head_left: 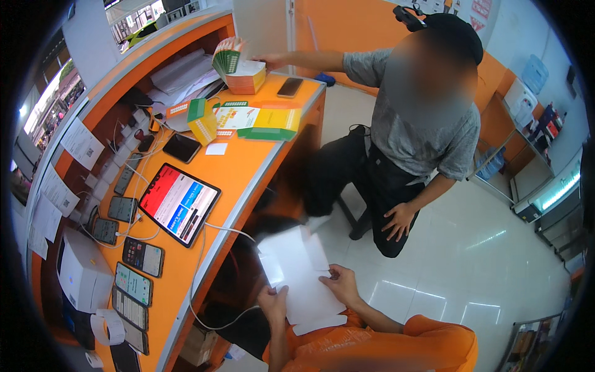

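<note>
Near the orange shirt (396, 344), left hand (273, 304) and right hand (342, 286) pinch a white card sheet (300, 282), some fingers hidden behind, its far flaps (318, 250) blurred; leftward, on the orange counter (180, 266), the nearest phone (126, 358) is cut off.

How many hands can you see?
4: the wearer's left hand and right hand hold the white sheet; another person's hand is at the colourful stack, their other hand is on a leg.

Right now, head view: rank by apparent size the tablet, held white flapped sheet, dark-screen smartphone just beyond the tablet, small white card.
1. White flapped sheet
2. Tablet
3. Dark-screen smartphone
4. Small white card

Image size only; true size may differ.
</note>
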`<state>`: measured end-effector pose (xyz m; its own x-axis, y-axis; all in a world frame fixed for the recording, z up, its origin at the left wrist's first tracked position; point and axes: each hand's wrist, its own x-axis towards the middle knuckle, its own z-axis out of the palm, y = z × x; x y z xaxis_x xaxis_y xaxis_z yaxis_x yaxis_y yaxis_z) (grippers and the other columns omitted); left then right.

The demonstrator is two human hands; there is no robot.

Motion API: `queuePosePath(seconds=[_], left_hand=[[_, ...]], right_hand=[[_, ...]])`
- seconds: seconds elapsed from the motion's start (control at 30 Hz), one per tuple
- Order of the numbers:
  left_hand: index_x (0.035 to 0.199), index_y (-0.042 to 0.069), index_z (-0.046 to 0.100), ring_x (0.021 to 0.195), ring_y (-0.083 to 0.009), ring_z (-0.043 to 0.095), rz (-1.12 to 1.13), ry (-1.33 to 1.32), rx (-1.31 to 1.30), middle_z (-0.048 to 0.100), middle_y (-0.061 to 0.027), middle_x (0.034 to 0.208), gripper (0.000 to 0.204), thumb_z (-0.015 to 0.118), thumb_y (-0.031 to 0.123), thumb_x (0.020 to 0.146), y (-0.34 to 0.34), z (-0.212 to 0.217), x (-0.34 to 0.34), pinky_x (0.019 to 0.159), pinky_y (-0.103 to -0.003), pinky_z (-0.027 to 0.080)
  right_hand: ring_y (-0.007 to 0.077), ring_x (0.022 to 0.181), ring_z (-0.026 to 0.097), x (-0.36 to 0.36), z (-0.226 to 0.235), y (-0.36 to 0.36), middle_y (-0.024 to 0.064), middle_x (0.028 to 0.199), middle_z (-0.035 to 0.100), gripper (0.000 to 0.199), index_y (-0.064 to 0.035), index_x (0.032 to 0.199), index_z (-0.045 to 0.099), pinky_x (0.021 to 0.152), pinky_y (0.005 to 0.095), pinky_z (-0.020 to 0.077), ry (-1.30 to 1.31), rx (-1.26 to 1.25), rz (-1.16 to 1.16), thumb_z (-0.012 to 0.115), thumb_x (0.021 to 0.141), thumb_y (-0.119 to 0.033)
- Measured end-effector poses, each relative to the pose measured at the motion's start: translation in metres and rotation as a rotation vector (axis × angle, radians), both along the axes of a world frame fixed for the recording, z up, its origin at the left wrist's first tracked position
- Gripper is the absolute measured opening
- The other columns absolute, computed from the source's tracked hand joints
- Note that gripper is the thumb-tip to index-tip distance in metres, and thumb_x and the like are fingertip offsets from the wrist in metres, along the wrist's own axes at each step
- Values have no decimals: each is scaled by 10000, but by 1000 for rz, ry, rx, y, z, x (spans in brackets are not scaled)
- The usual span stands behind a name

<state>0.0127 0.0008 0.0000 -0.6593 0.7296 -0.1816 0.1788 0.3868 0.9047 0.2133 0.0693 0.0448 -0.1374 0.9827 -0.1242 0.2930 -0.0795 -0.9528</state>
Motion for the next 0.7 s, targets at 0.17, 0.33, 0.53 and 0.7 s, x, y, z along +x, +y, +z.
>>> queuePosePath(seconds=[0.17, 0.33, 0.53, 0.7], left_hand=[[689, -26, 577, 580, -117, 528, 119, 44, 118, 610, -31, 644, 241, 791, 75, 733, 10, -5, 19, 551, -316, 439], [702, -48, 593, 590, -229, 564, 259, 191, 151, 613, -127, 650, 183, 742, 33, 771, 20, -12, 46, 608, -377, 455], [779, -73, 627, 696, -294, 558, 204, 366, 196, 578, -153, 754, 81, 676, -22, 817, 24, -1, 64, 635, -405, 433], [897, -88, 666, 760, -320, 591, 52, 352, 231, 569, -169, 783, 98, 651, -19, 830, 21, 12, 76, 676, -407, 463]], right_hand=[[139, 686, 615, -11, 6, -7, 115, 791, 686, 252, 40, 1042, 709, 645, 290, 509, 34, -76, -40, 762, 821, -67], [229, 707, 671, -18, 0, -13, 181, 850, 713, 259, 26, 1047, 715, 670, 337, 535, -14, -10, -71, 749, 814, -83], [290, 753, 701, -12, -4, -13, 201, 896, 720, 269, 28, 1056, 708, 682, 365, 542, -14, -6, -83, 739, 809, -75], [310, 783, 706, -9, -3, -11, 209, 948, 719, 267, 30, 1062, 699, 694, 367, 548, 33, -33, -93, 727, 813, -62]])
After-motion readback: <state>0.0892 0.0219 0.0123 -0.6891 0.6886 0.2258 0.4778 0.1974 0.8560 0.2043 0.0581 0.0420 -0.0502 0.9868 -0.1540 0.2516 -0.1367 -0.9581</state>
